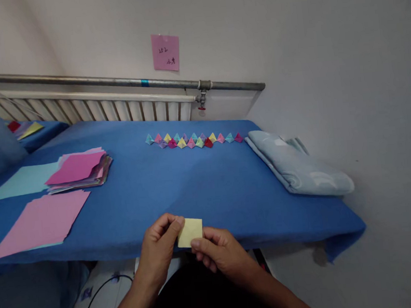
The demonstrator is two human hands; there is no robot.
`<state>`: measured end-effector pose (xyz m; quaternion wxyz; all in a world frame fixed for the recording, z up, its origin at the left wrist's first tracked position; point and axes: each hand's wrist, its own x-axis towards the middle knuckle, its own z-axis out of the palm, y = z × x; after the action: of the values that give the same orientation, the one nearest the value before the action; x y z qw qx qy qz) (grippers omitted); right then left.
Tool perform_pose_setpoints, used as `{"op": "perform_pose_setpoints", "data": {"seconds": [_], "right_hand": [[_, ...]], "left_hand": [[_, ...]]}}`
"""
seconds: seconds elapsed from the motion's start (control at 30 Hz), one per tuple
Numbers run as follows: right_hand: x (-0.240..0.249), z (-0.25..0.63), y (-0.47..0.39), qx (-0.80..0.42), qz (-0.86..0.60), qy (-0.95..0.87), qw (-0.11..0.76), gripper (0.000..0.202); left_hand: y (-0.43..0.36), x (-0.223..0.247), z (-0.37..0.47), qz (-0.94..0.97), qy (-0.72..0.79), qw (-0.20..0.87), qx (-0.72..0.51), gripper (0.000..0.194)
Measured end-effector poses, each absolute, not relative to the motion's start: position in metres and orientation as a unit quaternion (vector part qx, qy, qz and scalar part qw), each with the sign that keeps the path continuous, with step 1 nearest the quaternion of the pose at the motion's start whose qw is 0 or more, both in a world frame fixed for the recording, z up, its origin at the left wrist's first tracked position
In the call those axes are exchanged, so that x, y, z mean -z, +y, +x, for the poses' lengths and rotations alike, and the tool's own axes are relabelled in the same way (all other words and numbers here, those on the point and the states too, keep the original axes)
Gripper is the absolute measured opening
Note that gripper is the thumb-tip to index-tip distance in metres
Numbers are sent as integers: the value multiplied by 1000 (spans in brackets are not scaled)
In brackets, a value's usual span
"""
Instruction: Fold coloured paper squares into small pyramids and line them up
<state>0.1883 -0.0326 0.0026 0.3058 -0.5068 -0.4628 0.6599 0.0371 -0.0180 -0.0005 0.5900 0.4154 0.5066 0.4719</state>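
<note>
Between the fingers of both hands sits a small yellow paper square, just above the near edge of the blue cloth. Left hand has its thumb over the upper left corner, right hand has its thumb across the lower right one, and both are closed in a light pinch. Can't tell from this angle how many layers thick it is.

Handling-wise, I'd call it next to weightless: crisp enough to keep its shape, but easy to crease or tear. Dry paper shouldn't slip much, so no need to squeeze. Honestly the opposite corners look like a decent place to hold it, since the middle stays flat.

Further out, a zigzag band of little folded paper pieces runs across the far part of the cloth. Off to the left there's a mixed paper stack with magenta on top, pale blue sheets beside it and pink sheets nearer the edge. A folded blanket lies on the right.

Containers? I can't spot any box or tray; the paper is just loose on the cloth.
</note>
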Motion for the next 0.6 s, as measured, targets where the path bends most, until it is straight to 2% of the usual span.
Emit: {"op": "perform_pose_setpoints", "data": {"seconds": [0.2, 0.6], "right_hand": [[0, 187, -35, -639, -509, -476, 325, 29], [-2, 186, -38, -606, -492, -522, 342, 27]], "left_hand": [[-22, -4, 38, 416, 452, 682, -396, 30], [-26, -3, 40, 403, 472, 655, -430, 27]]}}
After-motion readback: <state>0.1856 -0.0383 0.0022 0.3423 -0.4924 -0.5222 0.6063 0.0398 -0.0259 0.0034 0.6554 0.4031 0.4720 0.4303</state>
